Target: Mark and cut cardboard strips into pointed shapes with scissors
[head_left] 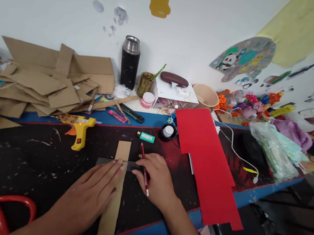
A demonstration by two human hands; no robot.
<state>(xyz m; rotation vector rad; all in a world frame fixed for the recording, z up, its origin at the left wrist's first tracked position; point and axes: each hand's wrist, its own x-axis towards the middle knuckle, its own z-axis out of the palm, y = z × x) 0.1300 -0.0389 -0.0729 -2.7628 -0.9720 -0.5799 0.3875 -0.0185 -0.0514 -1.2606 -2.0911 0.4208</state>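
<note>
A narrow cardboard strip [109,222] lies lengthwise on the dark mat, with a clear ruler [133,165] across its upper part. My left hand [94,187] rests flat on the strip and ruler, fingers stretched out and pressing down. In my right hand [157,177] is a red pencil [143,155], tilted with one end pointing away from me; the thumb and a finger are close to the ruler's right end. Whether they touch the ruler I cannot tell.
A yellow glue gun [81,131] and red-handled scissors [6,208] lie to the left. Cardboard pieces [38,85] are piled behind. Red corrugated sheet [209,166] overhangs the front edge at right. A green lighter [146,137], small jar [168,131] and black flask [129,62] stand or lie farther back.
</note>
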